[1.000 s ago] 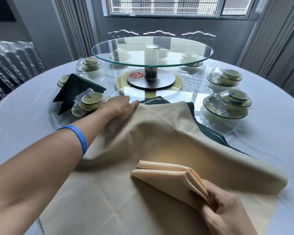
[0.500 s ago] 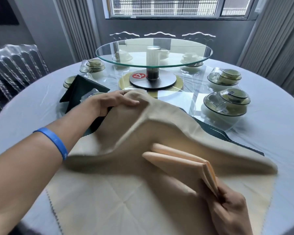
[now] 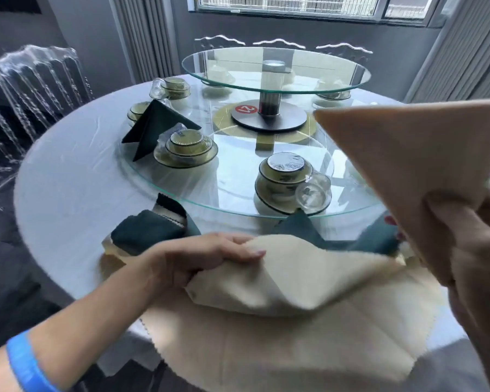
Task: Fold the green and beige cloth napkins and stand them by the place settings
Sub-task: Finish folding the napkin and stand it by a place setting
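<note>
My right hand [image 3: 470,247] holds a folded beige napkin [image 3: 408,154] raised at the right, its point aimed left over the glass. My left hand [image 3: 207,258] grips a bunched edge of a loose beige napkin [image 3: 292,284] pulled back over the stack of flat beige cloths [image 3: 294,360] at the table's near edge. Dark green napkins [image 3: 145,233] lie uncovered behind it. A folded green napkin [image 3: 156,123] stands by the place setting [image 3: 186,148] at the left. A second place setting [image 3: 286,179] with a glass sits near the front.
A round white-clothed table [image 3: 68,179] carries a large glass turntable [image 3: 238,205] and a raised glass tier [image 3: 275,69] on a post. More bowl sets ring the far side. Clear chairs [image 3: 26,80] stand left and at the back.
My right hand has lifted the folded beige napkin off the stack, up and to the right. My left hand has drawn the loose beige cloth back toward me, uncovering the green napkins.
</note>
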A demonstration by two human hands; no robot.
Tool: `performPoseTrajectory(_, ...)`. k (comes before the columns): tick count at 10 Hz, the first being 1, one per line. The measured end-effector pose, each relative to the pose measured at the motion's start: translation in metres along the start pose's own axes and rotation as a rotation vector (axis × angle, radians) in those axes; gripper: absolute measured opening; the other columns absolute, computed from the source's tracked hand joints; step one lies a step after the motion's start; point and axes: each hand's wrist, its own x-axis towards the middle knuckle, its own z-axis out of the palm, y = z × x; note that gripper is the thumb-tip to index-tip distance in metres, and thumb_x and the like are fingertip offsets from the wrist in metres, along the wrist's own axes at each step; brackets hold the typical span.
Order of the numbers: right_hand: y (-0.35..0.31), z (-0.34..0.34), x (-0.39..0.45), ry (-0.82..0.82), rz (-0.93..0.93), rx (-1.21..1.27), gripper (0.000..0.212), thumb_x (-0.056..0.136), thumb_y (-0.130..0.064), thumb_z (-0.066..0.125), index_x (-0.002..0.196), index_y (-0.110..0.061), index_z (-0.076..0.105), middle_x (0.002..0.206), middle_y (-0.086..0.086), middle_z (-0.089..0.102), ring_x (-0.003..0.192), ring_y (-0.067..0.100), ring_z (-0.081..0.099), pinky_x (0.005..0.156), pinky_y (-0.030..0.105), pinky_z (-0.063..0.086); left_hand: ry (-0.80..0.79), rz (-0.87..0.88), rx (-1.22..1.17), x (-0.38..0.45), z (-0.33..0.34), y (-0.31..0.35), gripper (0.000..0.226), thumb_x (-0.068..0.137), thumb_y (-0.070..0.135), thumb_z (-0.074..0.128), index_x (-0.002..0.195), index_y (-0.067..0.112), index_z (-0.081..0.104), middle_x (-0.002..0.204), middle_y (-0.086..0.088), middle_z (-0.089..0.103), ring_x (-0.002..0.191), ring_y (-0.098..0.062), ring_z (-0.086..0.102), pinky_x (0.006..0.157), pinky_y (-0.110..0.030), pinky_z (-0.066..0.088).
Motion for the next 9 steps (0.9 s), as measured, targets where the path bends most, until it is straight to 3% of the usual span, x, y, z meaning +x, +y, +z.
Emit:
performPoseTrajectory(1, -0.049, 0.076, -0.003, -0.052, 0.039, 0.065, 0.017, 0.083, -0.021, 0.056, 0.089, -0.005, 0.062, 0.074, 0.015, 0.065, 0.063, 0.036, 0.054, 0.055, 0.045, 0.043, 0.021, 0.077, 0.183, 0.004, 0.009, -0.028, 0.048, 0.087, 0.018, 0.063, 0.134, 0.022, 0.055, 0.133, -0.01, 0.062, 0.117, -0.024, 0.061, 0.107, -0.044, 0.044)
performPoseTrajectory(2, -0.056, 0.104, 0.0, -0.079, 0.048, 0.041, 0.017, 0.082, -0.018, 0.055, 0.086, -0.003, 0.061, 0.067, 0.008, 0.056, 0.061, 0.023, 0.045, 0.053, 0.04, 0.037, 0.195, 0.172, 0.461, 0.001, 0.008, -0.035, 0.049, 0.084, 0.024, 0.065, 0.13, 0.035, 0.052, 0.122, 0.005, 0.067, 0.11, -0.01, 0.064, 0.104, -0.038, 0.048)
performPoseTrajectory(3, -0.049, 0.14, -0.006, -0.114, 0.14, 0.049, 0.014, 0.081, -0.016, 0.054, 0.085, -0.005, 0.062, 0.074, 0.021, 0.058, 0.061, 0.021, 0.048, 0.054, 0.049, 0.044, 0.599, 0.268, 0.926, -0.008, 0.009, -0.038, 0.052, 0.082, 0.042, 0.067, 0.13, 0.043, 0.048, 0.117, 0.016, 0.064, 0.105, -0.005, 0.061, 0.094, -0.029, 0.048)
performPoseTrajectory(4, -0.047, 0.163, -0.009, -0.072, 0.15, 0.044, 0.01, 0.081, -0.013, 0.054, 0.082, -0.008, 0.063, 0.072, 0.017, 0.06, 0.06, 0.015, 0.048, 0.054, 0.041, 0.043, 0.829, 0.468, 1.038, -0.014, 0.009, -0.036, 0.051, 0.083, 0.043, 0.067, 0.131, 0.037, 0.05, 0.121, 0.018, 0.055, 0.11, -0.005, 0.053, 0.092, -0.024, 0.043)
performPoseTrajectory(5, -0.045, 0.192, -0.01, -0.027, 0.132, -0.011, 0.013, 0.08, -0.013, 0.053, 0.083, -0.012, 0.065, 0.067, 0.004, 0.061, 0.059, 0.012, 0.051, 0.056, 0.034, 0.041, 0.858, 0.661, 0.858, -0.017, 0.01, -0.026, 0.051, 0.084, 0.034, 0.072, 0.132, 0.033, 0.053, 0.121, 0.02, 0.054, 0.109, -0.001, 0.051, 0.088, -0.014, 0.04)
performPoseTrajectory(6, -0.035, 0.232, -0.001, -0.009, 0.13, -0.14, 0.034, 0.079, -0.017, 0.051, 0.107, -0.024, 0.069, 0.082, -0.002, 0.071, 0.079, 0.021, 0.064, 0.069, 0.036, 0.051, 0.689, 0.639, 0.708, -0.002, 0.002, -0.009, 0.07, 0.075, 0.034, 0.079, 0.138, 0.033, 0.047, 0.12, 0.016, 0.058, 0.107, 0.002, 0.054, 0.078, -0.006, 0.04)
performPoseTrajectory(7, -0.026, 0.251, 0.002, -0.027, 0.189, -0.187, 0.039, 0.083, -0.024, 0.054, 0.12, -0.031, 0.065, 0.096, 0.002, 0.074, 0.094, 0.026, 0.065, 0.081, 0.038, 0.052, 0.585, 0.571, 0.667, 0.015, -0.01, -0.003, 0.076, 0.067, 0.037, 0.074, 0.138, 0.034, 0.046, 0.117, 0.013, 0.063, 0.103, 0.004, 0.057, 0.078, -0.007, 0.042)
performPoseTrajectory(8, -0.012, 0.259, -0.008, -0.161, 0.258, -0.189, 0.039, 0.09, -0.044, 0.049, 0.122, -0.027, 0.062, 0.108, 0.004, 0.072, 0.103, 0.027, 0.065, 0.089, 0.04, 0.05, 0.597, 0.522, 0.607, 0.031, -0.027, -0.009, 0.064, 0.065, 0.042, 0.067, 0.127, 0.033, 0.056, 0.104, 0.008, 0.072, 0.083, -0.002, 0.066, 0.077, -0.02, 0.051)
performPoseTrajectory(9, -0.003, 0.252, -0.019, -0.233, 0.237, -0.282, 0.032, 0.091, -0.038, 0.05, 0.12, -0.029, 0.061, 0.108, 0.002, 0.072, 0.099, 0.026, 0.065, 0.088, 0.039, 0.049, 0.643, 0.532, 0.622, 0.035, -0.03, -0.013, 0.047, 0.07, 0.037, 0.061, 0.117, 0.037, 0.061, 0.098, 0.007, 0.071, 0.069, -0.009, 0.064, 0.069, -0.024, 0.051)
